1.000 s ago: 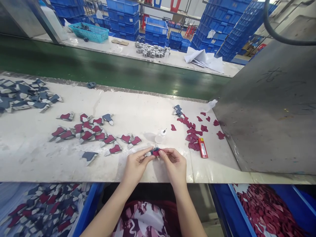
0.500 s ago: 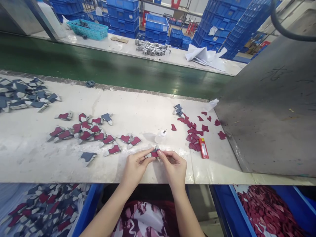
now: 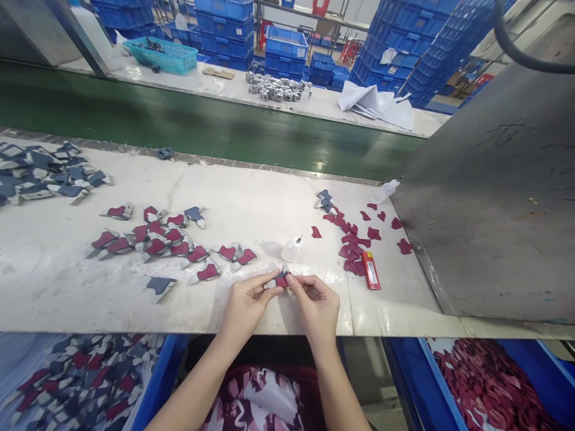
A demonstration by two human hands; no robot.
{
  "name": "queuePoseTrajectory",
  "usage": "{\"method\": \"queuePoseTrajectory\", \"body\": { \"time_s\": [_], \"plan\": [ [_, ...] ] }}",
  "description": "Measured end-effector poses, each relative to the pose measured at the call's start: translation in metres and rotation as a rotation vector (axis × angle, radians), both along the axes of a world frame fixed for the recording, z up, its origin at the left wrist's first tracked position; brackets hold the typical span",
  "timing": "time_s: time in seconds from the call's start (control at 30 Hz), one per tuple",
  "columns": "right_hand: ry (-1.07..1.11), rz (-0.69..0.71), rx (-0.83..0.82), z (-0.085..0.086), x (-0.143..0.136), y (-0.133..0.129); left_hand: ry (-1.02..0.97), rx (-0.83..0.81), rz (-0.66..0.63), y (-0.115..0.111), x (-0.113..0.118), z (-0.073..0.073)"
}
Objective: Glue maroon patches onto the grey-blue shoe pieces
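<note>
Between my two hands, just above the front part of the table, is a small grey and dark blue plastic part with a dark red inlay (image 3: 282, 279). My left hand (image 3: 245, 304) pinches its left end between thumb and fingers. My right hand (image 3: 318, 302) is closed at its right end, the thumb pressed on the red inlay. A small clear dropper bottle (image 3: 293, 248) stands right behind the part. To the left lie several finished-looking parts with red faces (image 3: 156, 245). Loose dark red pieces (image 3: 353, 245) are scattered on the right, beside a red lighter (image 3: 371, 270).
Dark blue and grey parts (image 3: 40, 170) are heaped at the far left. Blue bins of assorted parts (image 3: 90, 371) and red pieces (image 3: 494, 383) flank my lap. A metal panel (image 3: 503, 197) bounds the right. Behind the table runs a green conveyor belt (image 3: 215, 131).
Almost nothing differs. Both hands stay on the same part in the same place, and the view has shifted very slightly.
</note>
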State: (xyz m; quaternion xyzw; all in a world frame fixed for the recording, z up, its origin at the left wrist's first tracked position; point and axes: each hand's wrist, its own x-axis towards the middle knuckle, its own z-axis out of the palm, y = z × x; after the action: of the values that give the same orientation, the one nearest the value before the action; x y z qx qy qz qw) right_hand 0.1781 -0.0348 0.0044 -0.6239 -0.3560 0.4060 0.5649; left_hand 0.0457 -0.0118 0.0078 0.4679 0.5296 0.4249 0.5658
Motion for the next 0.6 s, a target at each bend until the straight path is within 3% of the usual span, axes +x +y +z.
{"method": "queuePoseTrajectory", "body": {
  "time_s": [0.33, 0.6],
  "plan": [
    [-0.188, 0.007, 0.12, -0.0087, -0.0004, -0.0031, -0.051, 0.009, 0.019, -0.0001, -0.0007, -0.0017],
    [-0.26, -0.005, 0.155, -0.0073, -0.0017, -0.0044, -0.055, 0.0, 0.015, 0.0039, -0.0017, 0.0053]
  ]
}}
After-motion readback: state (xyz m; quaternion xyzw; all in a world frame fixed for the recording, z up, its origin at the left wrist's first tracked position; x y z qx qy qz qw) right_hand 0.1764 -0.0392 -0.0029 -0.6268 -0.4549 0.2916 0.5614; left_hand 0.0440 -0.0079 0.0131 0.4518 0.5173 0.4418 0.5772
